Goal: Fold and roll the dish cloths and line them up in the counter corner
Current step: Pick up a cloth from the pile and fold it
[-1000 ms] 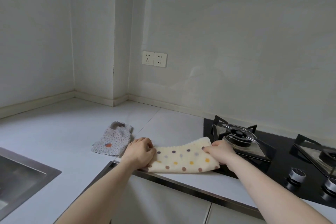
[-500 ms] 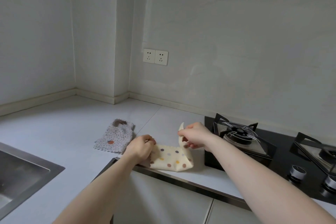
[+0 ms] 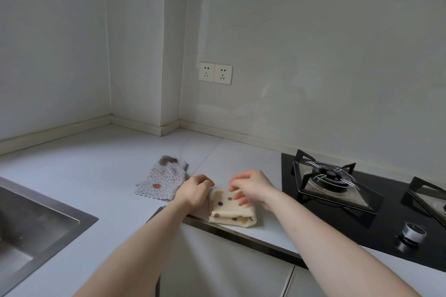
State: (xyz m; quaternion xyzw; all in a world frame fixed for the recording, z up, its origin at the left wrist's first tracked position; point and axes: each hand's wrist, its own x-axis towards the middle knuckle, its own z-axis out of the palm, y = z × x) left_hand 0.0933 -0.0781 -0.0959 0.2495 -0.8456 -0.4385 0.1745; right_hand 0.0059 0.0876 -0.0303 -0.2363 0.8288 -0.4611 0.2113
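A cream dish cloth with coloured dots lies folded over at the counter's front edge. My left hand grips its left end with curled fingers. My right hand hovers over the cloth's top, its fingers curled and pinching the folded-over edge. A grey cloth with small dots lies flat to the left, untouched. The counter corner sits further back, by the wall pillar.
A black gas hob with burner grates and knobs fills the right side. A steel sink is sunk into the counter at the left. Two wall sockets sit above the counter.
My right hand carried the cloth's right end leftward over the rest, halving its length. My left hand stayed on the left end. The grey cloth has not moved.
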